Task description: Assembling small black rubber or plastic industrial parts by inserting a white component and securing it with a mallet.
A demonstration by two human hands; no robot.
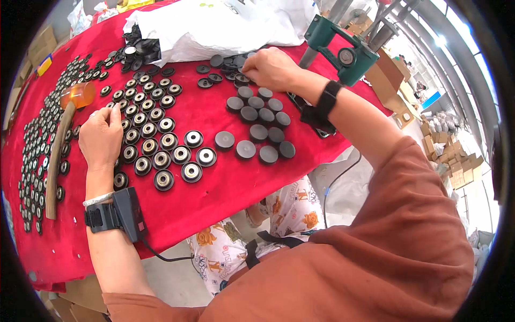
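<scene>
My left hand (101, 138) is closed, fingers curled, at the left edge of a group of black wheels with metal bearing centres (149, 127). Whatever it may hold is hidden. My right hand (272, 68) reaches to the far side, its bent fingertips down at a loose pile of black round caps (229, 63); the fingers are closed, and what lies between them cannot be made out. Nearer than that hand, several smooth black discs (258, 133) lie in rough rows, right of the bearing wheels. A mallet with an amber head (79, 95) and wooden handle rests left of my left hand.
A red cloth (214, 185) covers the table. Many smaller bearing wheels (38, 155) spread along its left side. A white plastic bag (214, 32) lies at the back. A green press (343, 51) stands back right, past my right forearm. Cardboard boxes (456, 161) are farther right.
</scene>
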